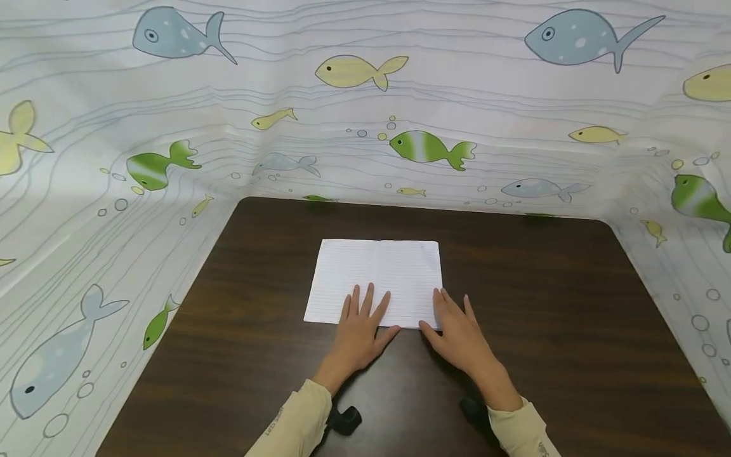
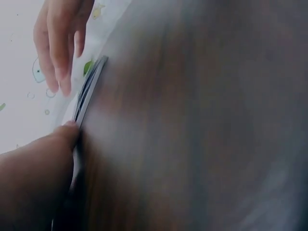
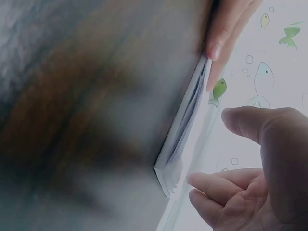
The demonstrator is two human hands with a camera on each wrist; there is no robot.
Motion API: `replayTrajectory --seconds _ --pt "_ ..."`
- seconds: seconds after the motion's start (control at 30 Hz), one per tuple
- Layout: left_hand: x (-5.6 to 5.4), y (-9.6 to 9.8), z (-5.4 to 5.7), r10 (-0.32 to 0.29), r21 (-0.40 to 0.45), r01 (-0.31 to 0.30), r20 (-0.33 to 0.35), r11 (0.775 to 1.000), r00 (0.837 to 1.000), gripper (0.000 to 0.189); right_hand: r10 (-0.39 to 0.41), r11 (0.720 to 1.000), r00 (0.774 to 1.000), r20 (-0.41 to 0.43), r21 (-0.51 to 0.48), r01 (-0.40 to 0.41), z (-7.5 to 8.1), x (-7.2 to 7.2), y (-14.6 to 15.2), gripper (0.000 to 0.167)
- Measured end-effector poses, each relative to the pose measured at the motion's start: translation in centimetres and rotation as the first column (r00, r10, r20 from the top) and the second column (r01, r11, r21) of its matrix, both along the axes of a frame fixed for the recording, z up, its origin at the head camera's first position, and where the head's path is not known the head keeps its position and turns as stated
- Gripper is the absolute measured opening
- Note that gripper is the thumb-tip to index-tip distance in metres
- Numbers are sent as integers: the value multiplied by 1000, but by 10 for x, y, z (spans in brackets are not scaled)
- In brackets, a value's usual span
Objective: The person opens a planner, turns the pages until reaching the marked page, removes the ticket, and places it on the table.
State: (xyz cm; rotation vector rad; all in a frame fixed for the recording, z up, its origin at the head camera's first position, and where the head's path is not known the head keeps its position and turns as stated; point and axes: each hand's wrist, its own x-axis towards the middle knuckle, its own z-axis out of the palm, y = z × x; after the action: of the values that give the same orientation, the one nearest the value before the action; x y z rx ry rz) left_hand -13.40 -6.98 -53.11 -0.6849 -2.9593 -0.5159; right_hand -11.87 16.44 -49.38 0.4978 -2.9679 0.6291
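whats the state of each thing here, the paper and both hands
paper: lined sheets, folded or stacked, lying flat on the dark table
left hand: fingers straight and spread, resting on the paper's near edge
right hand: fingers straight, at the paper's near right corner

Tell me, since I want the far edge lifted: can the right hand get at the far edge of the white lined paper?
Probably yes: the right hand already touches the white lined paper, with nothing between.
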Motion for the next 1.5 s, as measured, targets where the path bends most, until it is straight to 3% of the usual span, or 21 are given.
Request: replayTrajectory --seconds 0.17,0.33,0.5,0.73,0.83,0.97,1.1,1.17,1.2,1.27,1.3,1.43,1.47,1.5 --pt "-5 -9 -2 -35 -42 32 -68 999 997 75 5 1000 999 -33 2 -5 6 0 0 74" --pt "-8 -11 2 -31 -42 30 -22 999 999 94 0 1000 999 -44 16 1 4 0 -3 75" --pt "-7 -7 4 3 18 -4 51 1000 999 105 -18 999 999 -47 28 20 1 0 -6 67" --pt "-10 -8 6 34 166 -36 16 985 999 101 13 999 1000 -22 -37 -13 -2 -4 -12 54" --pt "-9 -10 5 24 230 -27 15 973 1000 93 27 997 1000 2 -69 -26 -3 -4 -15 51" --pt "-5 -16 3 11 316 -23 41 949 999 83 -8 996 998 57 -88 13 -6 -2 -13 54" --pt "0 -21 5 69 420 -78 36 904 997 79 -55 992 991 119 -104 67 -6 -2 -9 59" --pt "0 -24 4 123 476 -106 -6 873 992 80 -59 991 990 132 -110 74 -5 -2 -8 60" --pt "0 -26 4 158 502 -119 -36 857 987 81 -58 991 990 132 -109 73 -4 -2 -7 61" --pt "-2 -29 3 247 512 -147 -134 846 960 88 -55 992 990 130 -105 69 -3 -2 -7 61" --pt "-2 -31 3 299 505 -173 -180 846 937 93 -55 993 991 126 -102 68 -3 -2 -7 61" --pt "-4 -35 6 464 414 -316 -328 853 823 114 -54 993 992 111 -97 65 -3 -2 -7 61" --pt "-4 -35 7 466 372 -337 -348 865 813 115 -52 994 993 102 -92 62 -4 -2 -8 61" --pt "-5 -34 8 442 323 -333 -368 886 818 110 -51 994 994 93 -89 59 -4 -1 -9 61"
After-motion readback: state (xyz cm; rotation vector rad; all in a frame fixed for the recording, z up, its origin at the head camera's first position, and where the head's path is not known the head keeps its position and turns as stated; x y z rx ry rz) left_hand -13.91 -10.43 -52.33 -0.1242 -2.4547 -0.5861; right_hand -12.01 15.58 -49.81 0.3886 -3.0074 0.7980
